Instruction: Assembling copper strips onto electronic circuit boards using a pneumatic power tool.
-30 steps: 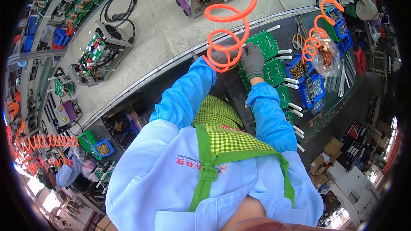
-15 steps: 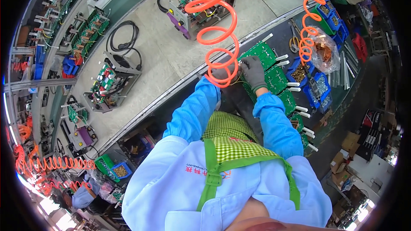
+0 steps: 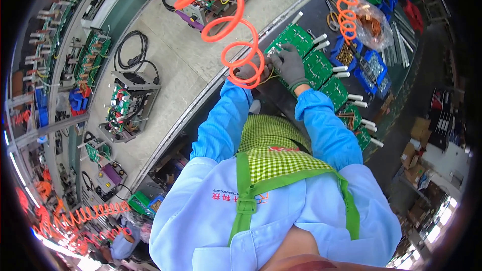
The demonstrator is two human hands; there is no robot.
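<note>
My right hand [image 3: 289,68], in a grey glove, is bent with its fingertips drawn together by a small whitish part [image 3: 272,51] at the near left edge of a green circuit board [image 3: 294,39]. What exactly the fingers grip is too small to name. My left hand [image 3: 247,71], gloved alike, is close by on the left. Loops of an orange coiled hose [image 3: 233,52] pass in front of it and hide its fingers. A thin yellow wire [image 3: 271,76] curves out below the two hands. More green boards [image 3: 317,69] with white posts lie in a row toward the right.
Blue bins of brass-coloured [image 3: 345,54] and silvery [image 3: 374,66] small parts stand right of the boards, near a clear bag [image 3: 372,25] with copper-coloured pieces. Pliers [image 3: 332,21] lie at the back. Left of the metal rail sit an open device [image 3: 131,104] and a black cable [image 3: 131,52].
The whole view has shifted, so bench and boards sit higher in the picture. My right hand has drawn back slightly over the board, and the whitish part now shows at its fingertips.
</note>
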